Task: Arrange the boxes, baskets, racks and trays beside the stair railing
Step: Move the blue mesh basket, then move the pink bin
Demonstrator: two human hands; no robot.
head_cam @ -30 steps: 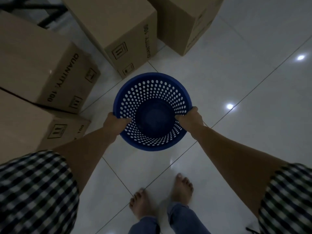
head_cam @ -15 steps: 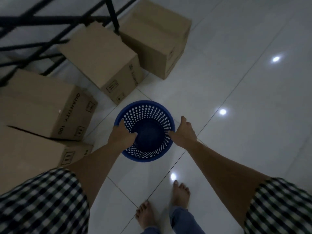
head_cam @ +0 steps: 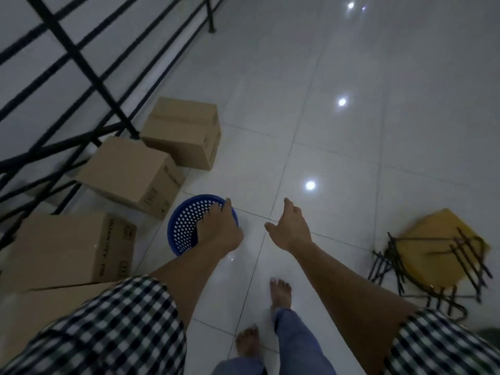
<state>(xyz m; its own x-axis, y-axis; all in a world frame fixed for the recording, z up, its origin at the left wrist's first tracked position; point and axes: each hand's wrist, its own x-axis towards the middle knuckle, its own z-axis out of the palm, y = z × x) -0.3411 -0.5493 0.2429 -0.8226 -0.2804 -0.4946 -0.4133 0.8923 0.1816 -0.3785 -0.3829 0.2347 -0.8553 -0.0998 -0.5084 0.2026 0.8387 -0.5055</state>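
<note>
1. Head view, looking down: the blue basket (head_cam: pixel 184 226) stands mouth up on the tiled floor (head_cam: pixel 351 158), directly under the left hand (head_cam: pixel 219 231), which covers its right half. Being round, it has no long axis to line up with.
2. The left hand's fingers bend down over the rim's right side. I cannot tell whether they pinch the rim or merely hang above it.
3. The right hand (head_cam: pixel 290 228) is spread, palm down, and holds nothing. It lies to the right of the basket, apart from it.
4. Cardboard boxes (head_cam: pixel 130 171) sit left of and beyond the left hand, along the stair railing (head_cam: pixel 82 66). The basket is just beside the nearest one, on its hand-ward side.
5. The basket looks already placed in the row. The likely next pieces are the wire racks (head_cam: pixel 389 255) and yellow tray (head_cam: pixel 424 253), heaped well apart to the right of the right hand. That hand is the nearer one, so the reach probably calls for a turn rightward.
</note>
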